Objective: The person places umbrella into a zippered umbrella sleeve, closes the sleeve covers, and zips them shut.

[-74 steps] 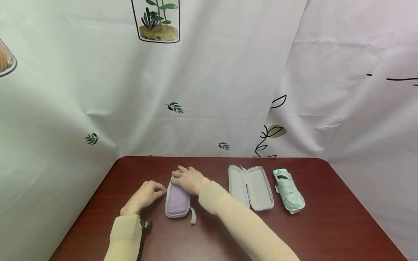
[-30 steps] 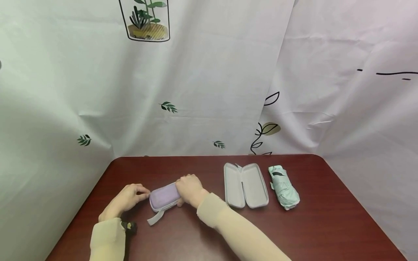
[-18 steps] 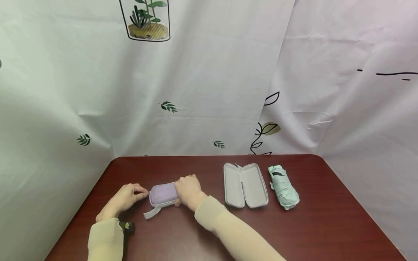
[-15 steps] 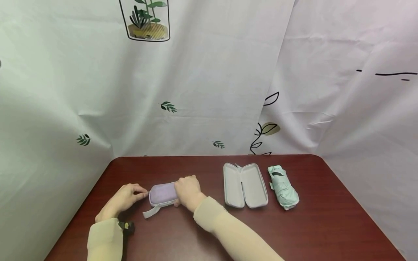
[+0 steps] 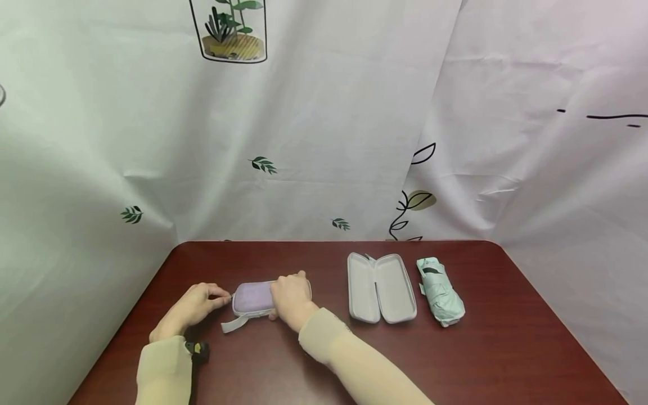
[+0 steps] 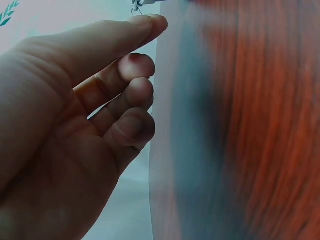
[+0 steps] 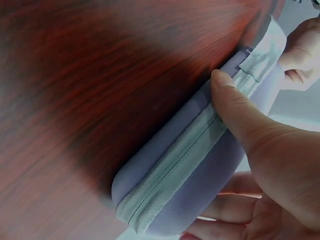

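Note:
A purple zippered case with a pale grey zipper band and a fabric loop lies crosswise on the table. My right hand grips its right end; in the right wrist view the thumb presses on the zipper side while the other fingers reach round the far side. At the left end, my left hand pinches the small zipper pull between thumb and index finger. The remaining left fingers are loosely curled. The zipper band looks closed along the side seen in the right wrist view.
Right of the hands, a light grey zippered case lies spread open on the dark red table. Beside it is a folded mint-green umbrella. A white patterned curtain hangs behind and along both sides.
The purple case has turned from lengthwise to crosswise. My right hand has gone from resting on its top to gripping its right end; my left hand has shifted left. The last half second shows little movement.

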{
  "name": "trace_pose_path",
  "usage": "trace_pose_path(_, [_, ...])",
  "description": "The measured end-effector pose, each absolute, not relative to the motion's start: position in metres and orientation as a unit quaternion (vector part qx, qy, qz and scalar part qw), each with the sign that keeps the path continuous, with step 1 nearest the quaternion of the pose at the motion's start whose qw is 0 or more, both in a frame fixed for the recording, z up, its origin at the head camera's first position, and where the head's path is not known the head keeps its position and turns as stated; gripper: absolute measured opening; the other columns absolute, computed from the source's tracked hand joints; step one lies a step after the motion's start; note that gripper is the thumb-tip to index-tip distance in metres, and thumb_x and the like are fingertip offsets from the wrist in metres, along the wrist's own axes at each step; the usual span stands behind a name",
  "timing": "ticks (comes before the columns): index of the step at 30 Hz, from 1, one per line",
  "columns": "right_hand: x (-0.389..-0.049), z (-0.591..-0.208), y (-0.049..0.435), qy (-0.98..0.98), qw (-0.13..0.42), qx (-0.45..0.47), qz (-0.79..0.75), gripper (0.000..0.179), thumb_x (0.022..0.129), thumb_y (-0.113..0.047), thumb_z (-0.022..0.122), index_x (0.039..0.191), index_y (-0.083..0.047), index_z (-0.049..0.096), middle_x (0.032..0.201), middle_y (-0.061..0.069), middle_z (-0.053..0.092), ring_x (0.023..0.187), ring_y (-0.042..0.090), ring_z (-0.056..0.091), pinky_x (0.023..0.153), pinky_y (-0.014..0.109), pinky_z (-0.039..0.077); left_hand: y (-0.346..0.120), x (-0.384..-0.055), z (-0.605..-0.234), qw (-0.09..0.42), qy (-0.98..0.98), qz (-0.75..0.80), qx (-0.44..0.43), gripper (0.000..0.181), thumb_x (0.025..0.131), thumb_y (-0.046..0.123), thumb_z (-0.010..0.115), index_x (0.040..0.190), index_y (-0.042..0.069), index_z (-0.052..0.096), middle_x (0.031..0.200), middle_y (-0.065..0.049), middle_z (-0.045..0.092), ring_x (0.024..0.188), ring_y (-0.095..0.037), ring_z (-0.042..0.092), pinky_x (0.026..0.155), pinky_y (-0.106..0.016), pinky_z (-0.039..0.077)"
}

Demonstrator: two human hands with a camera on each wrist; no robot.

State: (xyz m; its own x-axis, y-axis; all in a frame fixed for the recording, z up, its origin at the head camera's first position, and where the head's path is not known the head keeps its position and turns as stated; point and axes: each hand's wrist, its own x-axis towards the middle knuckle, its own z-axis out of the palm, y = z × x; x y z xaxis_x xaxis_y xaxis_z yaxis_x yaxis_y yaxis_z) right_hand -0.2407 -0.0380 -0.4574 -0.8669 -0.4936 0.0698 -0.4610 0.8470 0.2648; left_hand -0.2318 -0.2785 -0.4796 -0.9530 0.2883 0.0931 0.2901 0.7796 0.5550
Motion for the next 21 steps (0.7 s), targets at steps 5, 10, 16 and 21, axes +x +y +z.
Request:
trace_pose_path(5, [-0.241,-0.458,-0.039,-0.961,0.068,0.242,-0.118,0.057,0.058,-0.07,0.077,0.096,-0.028,0.076,0.089,-0.009,0.071,0.074,0.017,0.065,0.077,0.037,0.043,-0.279,-0.232,-0.479,0.0,-0.944,-0.294,-0.152,0.007,0.087,0.009,0.072,0.09,0.011,0.077,0.087,0.006,0.067,0.089,-0.02,0.059,0.078,-0.04,0.047])
trace_pose_path(10, [-0.24,-0.46,-0.035,-0.962,0.084,0.234,-0.11,0.064,0.058,-0.073,0.074,0.099,-0.024,0.075,0.091,-0.006,0.071,0.078,0.02,0.064,0.079,0.04,0.044,-0.277,-0.233,-0.479,-0.004,-0.944,-0.296,-0.148,0.007,0.087,0.011,0.072,0.092,0.01,0.077,0.088,0.004,0.068,0.088,-0.02,0.059,0.078,-0.04,0.047])
trace_pose_path(16, [-0.241,-0.467,-0.023,-0.966,0.096,0.239,-0.032,0.079,0.058,-0.072,0.077,0.115,-0.02,0.057,0.093,0.003,0.061,0.088,0.023,0.054,0.077,0.039,0.039,-0.273,-0.234,-0.477,-0.004,-0.945,-0.296,-0.141,0.007,0.087,0.008,0.071,0.092,0.006,0.076,0.09,-0.001,0.069,0.086,-0.021,0.062,0.075,-0.039,0.05])
trace_pose_path(21, [-0.25,-0.471,-0.013,-0.947,0.057,0.309,0.073,0.075,0.065,-0.058,0.084,0.122,-0.024,0.049,0.103,0.001,0.051,0.095,0.019,0.048,0.079,0.034,0.037,-0.272,-0.235,-0.478,-0.003,-0.945,-0.294,-0.143,0.007,0.087,0.006,0.071,0.092,0.005,0.076,0.091,-0.005,0.07,0.086,-0.022,0.063,0.075,-0.039,0.051])
